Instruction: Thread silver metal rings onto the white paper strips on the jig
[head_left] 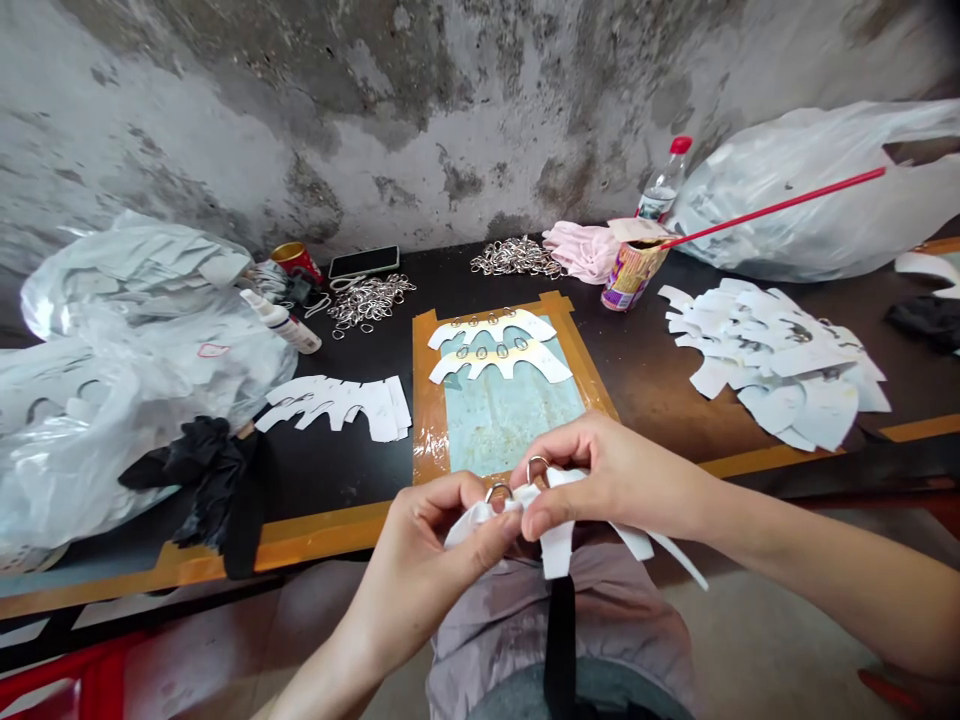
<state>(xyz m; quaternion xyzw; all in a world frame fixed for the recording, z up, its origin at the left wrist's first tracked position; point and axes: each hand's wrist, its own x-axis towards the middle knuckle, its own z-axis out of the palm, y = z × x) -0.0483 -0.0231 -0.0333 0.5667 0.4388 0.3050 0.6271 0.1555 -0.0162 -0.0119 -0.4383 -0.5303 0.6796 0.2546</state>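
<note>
Pinching: the left hand [427,545] and right hand [619,475] are gripping a white strip [556,548], their fingers [480,492] curled and pressed together rather than spread.
Rings: two metal rings [499,491] are standing just above the fingertips, one at each hand; the fingers partly hide them, so they may be threaded through the strip, though that is hard to tell.
Handling: keeping each pinch close to its ring appears to be the steadiest way of stopping the strip from twisting.
Below the fingers: a black strap [560,640] is hanging over grey trousers [622,620].
Just past the fingers: two white cutouts with rings [499,345] are lying on a pale blue board [510,430] edged with orange tape.
Left of the fingers: a stack of cutouts [337,408], black gloves [206,480] and a plastic bag [127,330] are sitting on the black table [337,480].
Right of the fingers: a loose pile of cutouts [772,360] is spreading across the table.
Farthest from the fingers: heaps of loose rings [371,305], a phone [364,262] and a can holding a red stick [634,275] are lining the stained concrete wall [450,100].
</note>
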